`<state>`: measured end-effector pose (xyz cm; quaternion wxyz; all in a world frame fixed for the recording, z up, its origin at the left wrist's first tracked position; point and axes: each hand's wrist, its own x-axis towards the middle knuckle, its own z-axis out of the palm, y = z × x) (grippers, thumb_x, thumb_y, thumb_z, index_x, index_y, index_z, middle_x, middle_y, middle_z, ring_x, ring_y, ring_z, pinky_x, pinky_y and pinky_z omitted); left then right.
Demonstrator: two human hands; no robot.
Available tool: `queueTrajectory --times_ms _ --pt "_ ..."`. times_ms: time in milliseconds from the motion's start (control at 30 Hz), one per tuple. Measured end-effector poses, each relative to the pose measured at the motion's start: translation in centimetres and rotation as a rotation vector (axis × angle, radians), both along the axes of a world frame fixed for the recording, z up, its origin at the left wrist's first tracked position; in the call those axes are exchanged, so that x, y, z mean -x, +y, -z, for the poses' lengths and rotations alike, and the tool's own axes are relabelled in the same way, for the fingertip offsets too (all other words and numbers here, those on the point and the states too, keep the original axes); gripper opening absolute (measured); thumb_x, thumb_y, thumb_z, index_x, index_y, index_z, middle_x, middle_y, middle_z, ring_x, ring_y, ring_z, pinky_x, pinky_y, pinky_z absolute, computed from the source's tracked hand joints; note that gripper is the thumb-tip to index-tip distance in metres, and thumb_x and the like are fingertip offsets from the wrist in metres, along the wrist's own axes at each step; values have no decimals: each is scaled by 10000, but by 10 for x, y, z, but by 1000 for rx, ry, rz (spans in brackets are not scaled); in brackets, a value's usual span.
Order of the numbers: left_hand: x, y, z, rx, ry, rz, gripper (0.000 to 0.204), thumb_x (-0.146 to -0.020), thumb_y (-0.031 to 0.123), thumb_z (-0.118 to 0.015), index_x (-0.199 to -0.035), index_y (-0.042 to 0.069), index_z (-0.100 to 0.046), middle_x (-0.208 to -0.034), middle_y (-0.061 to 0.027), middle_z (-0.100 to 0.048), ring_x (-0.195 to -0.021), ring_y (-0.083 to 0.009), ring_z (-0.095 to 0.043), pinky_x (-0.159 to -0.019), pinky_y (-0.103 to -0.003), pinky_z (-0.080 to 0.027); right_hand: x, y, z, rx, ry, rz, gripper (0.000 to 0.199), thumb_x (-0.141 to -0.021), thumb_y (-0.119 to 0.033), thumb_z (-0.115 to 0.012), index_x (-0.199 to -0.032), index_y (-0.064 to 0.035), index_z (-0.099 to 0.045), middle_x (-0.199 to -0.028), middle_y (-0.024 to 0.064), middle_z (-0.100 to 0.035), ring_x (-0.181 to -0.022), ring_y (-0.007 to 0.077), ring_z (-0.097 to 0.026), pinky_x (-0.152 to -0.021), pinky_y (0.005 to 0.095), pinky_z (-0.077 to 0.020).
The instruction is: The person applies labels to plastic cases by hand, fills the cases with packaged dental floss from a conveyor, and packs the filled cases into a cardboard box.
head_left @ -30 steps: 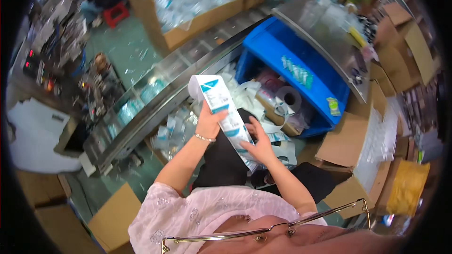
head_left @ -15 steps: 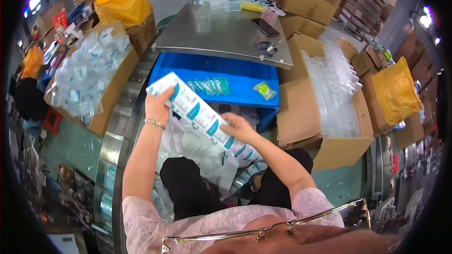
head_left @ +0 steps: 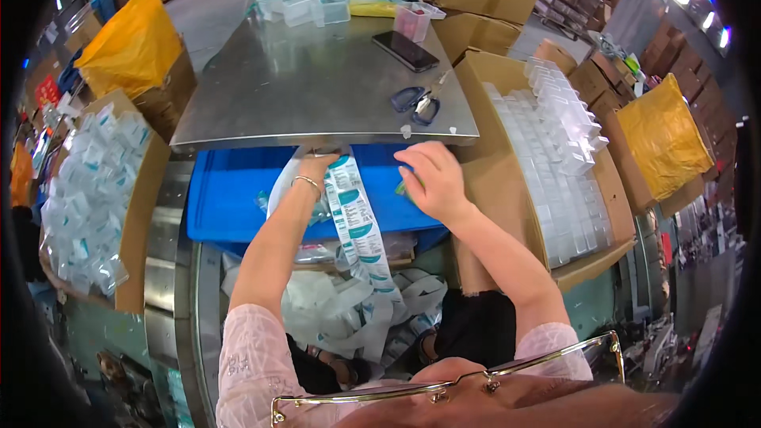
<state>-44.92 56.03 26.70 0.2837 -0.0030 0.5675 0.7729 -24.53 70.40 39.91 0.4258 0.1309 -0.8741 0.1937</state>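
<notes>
A strip of white labels with teal print (head_left: 361,226) runs from my left hand (head_left: 319,165) over the front of a blue tray (head_left: 226,190) and down toward the floor. My left hand is closed on its upper end, close under the table edge, and its fingertips are partly hidden. My right hand (head_left: 437,184) is off the strip, above the tray's right side. Its fingers are bent, with the thumb apart, and nothing shows between them. A small green packet (head_left: 402,189) peeks out beside it. Small teal-printed packets (head_left: 320,212) lie in the tray, partly covered by my left arm.
Scissors (head_left: 418,103) and a phone (head_left: 406,51) lie on the metal table (head_left: 293,83). Clear plastic boxes (head_left: 305,9) stand at its back. A carton of clear trays (head_left: 547,166) is at the right, a carton of plastic pouches (head_left: 95,198) at the left. Loose strips (head_left: 333,301) pile up below.
My right hand has let go of the label strip and moved away to the right. My left hand has carried the strip's end toward the table edge, and the strip now hangs steeply.
</notes>
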Motion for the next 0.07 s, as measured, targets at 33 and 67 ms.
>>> queueTrajectory --times_ms 33,67 --pt "27 -7 30 70 204 10 748 -726 52 -663 -1340 87 -237 -1229 -105 -467 -1077 -287 -489 -893 -477 -394 3 -12 -18 -76 149 -36 193 -695 -49 -605 -885 -37 -574 -808 93 -561 -768 283 -546 -685 362 -440" --pt "18 82 60 33 159 169 748 -726 52 -663 -1340 87 -237 -1229 -105 -467 -1077 -287 -489 -893 -477 -394 -9 34 -14 -83 116 121 213 -689 -55 -610 -897 -40 -567 -854 99 -549 -801 292 -533 -703 371 -432"
